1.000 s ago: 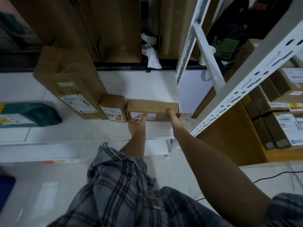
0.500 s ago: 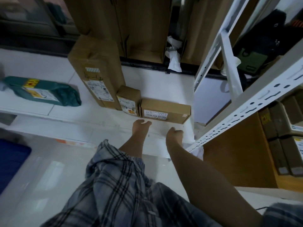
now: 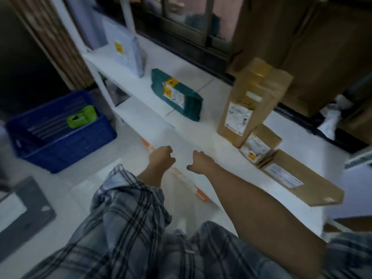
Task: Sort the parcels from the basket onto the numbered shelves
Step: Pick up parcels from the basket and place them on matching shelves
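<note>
A low white shelf (image 3: pixel 141 91) carries a row of parcels: a grey-white mailer (image 3: pixel 124 51) standing at the far left, a green bag (image 3: pixel 177 97), a tall brown box (image 3: pixel 251 101), a small brown box (image 3: pixel 260 144) and a flat brown box (image 3: pixel 302 178) at the right. My left hand (image 3: pixel 162 158) and my right hand (image 3: pixel 200 162) hang in front of the shelf edge, fingers loosely curled, holding nothing. The blue basket (image 3: pixel 60 150) sits on the floor to the left, with a bright green parcel (image 3: pixel 81 116) inside it.
Orange label strips (image 3: pixel 189 182) run along the shelf's front edge. A dark grey mat (image 3: pixel 22 214) lies on the floor at lower left. Large brown cardboard (image 3: pixel 314 47) leans behind the shelf at the right. A dark window frame (image 3: pixel 181 27) runs behind the shelf.
Both hands let go of the flat brown box and drew back from the shelf. The view has swung left, bringing the blue basket into sight.
</note>
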The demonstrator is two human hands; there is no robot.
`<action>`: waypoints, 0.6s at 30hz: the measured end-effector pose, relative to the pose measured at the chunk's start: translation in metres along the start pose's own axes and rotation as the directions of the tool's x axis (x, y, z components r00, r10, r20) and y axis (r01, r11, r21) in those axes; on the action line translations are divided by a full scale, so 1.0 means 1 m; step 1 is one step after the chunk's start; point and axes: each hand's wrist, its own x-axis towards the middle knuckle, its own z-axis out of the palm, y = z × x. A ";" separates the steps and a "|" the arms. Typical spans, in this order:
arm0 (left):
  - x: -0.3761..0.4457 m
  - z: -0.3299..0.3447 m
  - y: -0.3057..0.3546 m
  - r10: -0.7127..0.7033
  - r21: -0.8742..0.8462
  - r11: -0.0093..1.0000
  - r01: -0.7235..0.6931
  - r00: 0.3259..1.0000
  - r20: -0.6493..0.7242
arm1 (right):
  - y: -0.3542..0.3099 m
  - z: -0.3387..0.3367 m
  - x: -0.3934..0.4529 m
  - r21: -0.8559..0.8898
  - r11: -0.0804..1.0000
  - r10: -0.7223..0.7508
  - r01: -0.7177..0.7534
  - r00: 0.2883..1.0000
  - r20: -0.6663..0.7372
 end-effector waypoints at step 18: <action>0.010 -0.106 -0.263 -0.460 -0.111 0.884 0.455 0.888 -0.022 | -0.287 0.017 0.095 -0.446 0.777 -0.444 0.445 0.889 0.114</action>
